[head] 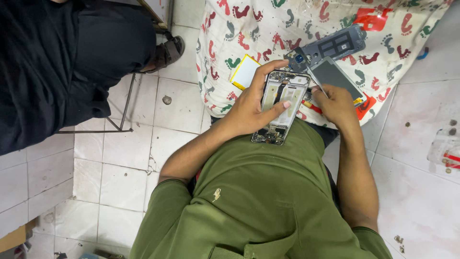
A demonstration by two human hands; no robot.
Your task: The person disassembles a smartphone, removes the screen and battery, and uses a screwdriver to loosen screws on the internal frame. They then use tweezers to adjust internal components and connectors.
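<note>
My left hand (251,108) grips an opened phone frame (282,96), its bare inner side facing up, with my thumb across its middle. My right hand (338,103) sits at the frame's right edge, fingers pinched on a thin tool (311,106) with a red handle that touches the frame. A dark phone screen panel (338,76) lies just beyond my right hand. A grey back cover with a camera opening (330,47) lies above it. A yellow-edged white battery (244,72) rests left of the frame.
All parts lie on a white cloth with coloured footprint marks (268,29). A person in dark clothes (62,62) sits on a metal stool at the left. Dirty white floor tiles (124,163) surround me; small red-and-white debris (448,158) lies at right.
</note>
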